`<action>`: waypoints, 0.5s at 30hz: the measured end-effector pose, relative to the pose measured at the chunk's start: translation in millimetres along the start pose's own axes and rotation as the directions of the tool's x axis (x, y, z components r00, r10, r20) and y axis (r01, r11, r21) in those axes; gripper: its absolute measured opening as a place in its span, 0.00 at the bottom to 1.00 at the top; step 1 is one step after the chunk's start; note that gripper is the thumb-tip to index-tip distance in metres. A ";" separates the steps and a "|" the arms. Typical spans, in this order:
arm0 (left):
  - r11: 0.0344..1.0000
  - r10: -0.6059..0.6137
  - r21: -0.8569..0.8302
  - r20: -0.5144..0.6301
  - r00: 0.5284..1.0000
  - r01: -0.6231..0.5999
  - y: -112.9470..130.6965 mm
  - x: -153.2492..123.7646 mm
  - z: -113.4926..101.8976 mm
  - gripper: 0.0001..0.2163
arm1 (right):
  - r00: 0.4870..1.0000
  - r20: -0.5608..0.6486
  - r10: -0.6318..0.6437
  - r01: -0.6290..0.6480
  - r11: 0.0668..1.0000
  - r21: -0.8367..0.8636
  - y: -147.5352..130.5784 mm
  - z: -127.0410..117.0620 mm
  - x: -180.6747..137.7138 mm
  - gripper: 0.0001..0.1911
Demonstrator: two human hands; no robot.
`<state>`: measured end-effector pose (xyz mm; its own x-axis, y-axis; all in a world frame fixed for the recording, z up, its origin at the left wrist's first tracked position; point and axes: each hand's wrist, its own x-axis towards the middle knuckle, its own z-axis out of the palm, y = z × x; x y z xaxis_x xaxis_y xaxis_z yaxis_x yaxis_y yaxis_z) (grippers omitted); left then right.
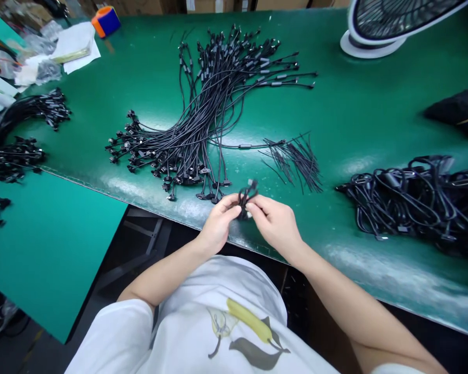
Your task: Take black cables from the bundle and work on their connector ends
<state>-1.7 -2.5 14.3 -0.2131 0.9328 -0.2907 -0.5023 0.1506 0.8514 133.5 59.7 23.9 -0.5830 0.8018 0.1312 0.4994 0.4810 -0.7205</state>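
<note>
My left hand (219,223) and my right hand (273,221) meet over the near edge of the green table (354,114). Both pinch a small folded black cable (246,196), its loops sticking up between the fingertips. Just beyond my hands lies a big fan of straight black cables (203,124) with connectors pointing towards me. A small bunch of thin black ties (296,156) lies to the right of that fan.
A heap of coiled black cables (417,200) sits at the right. More cable bundles (19,135) lie at the left, beside a lower green table (50,244). A white fan base (370,44), a dark cloth (458,109), papers (76,44) and an orange-blue tape roll (106,21) stand at the back.
</note>
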 end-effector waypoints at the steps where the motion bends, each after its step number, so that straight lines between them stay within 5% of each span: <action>1: 0.989 0.092 0.110 0.034 0.995 -0.095 3.1 -2.6 -1.6 0.05 | 0.996 0.024 0.088 -0.090 0.988 0.129 0.9 -1.4 0.0 0.13; 3: 0.884 0.221 0.378 0.179 0.959 -0.274 7.7 -6.7 -6.1 0.09 | 0.978 0.081 0.193 -0.208 0.936 0.284 3.0 -5.1 -1.2 0.14; 6: 0.710 0.185 0.589 0.371 0.910 -0.385 7.1 -5.9 -13.3 0.13 | 0.983 0.026 0.182 -0.182 0.943 0.280 1.3 -11.3 -6.0 0.15; 11: 0.852 0.104 0.470 0.280 0.954 -0.231 6.9 3.7 -19.7 0.14 | 0.999 0.034 -0.030 0.024 0.986 0.164 -11.7 -13.7 -14.2 0.13; 15: 0.769 0.188 0.503 0.413 0.891 -0.395 20.7 -5.3 -20.1 0.13 | 0.996 0.080 0.034 -0.048 0.984 0.173 -9.4 -11.1 -9.5 0.14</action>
<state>-27.8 -10.9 24.7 0.0621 0.9948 0.0812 0.1197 -0.0882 0.9889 141.5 51.5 37.0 -0.6148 0.7870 0.0518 0.4079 0.3735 -0.8331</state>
